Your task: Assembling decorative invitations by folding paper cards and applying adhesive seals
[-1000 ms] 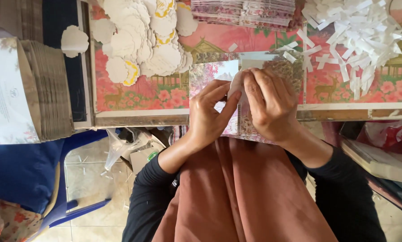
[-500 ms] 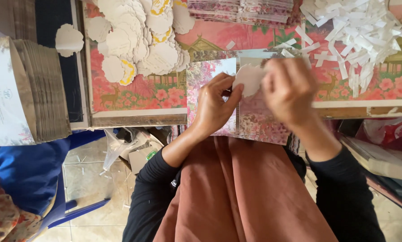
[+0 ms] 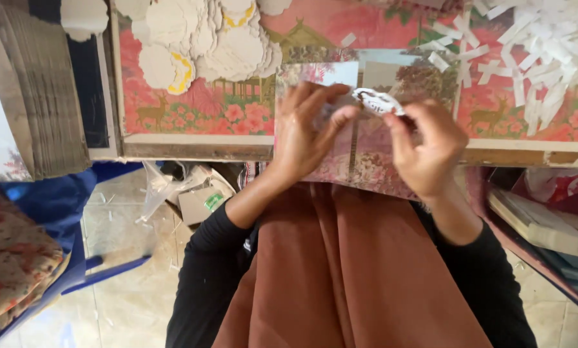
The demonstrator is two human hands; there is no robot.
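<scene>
Both my hands work over a floral patterned sheet that hangs off the table's front edge onto my lap. My right hand pinches a small white scalloped paper cutout with dark marks on it, held above the sheet. My left hand has its fingertips at the cutout's left end, thumb bent beneath. Behind my left hand lies a heap of white scalloped cutouts, some with yellow edges.
The table carries a pink floral cloth. White paper strips are piled at the back right. A stack of brown card sheets stands at the left. A blue chair and plastic bags sit below; books at right.
My right hand has lifted the white cutout off the patterned sheet and turned it, and my left hand's fingers have moved to its left end. The camera has come closer.
</scene>
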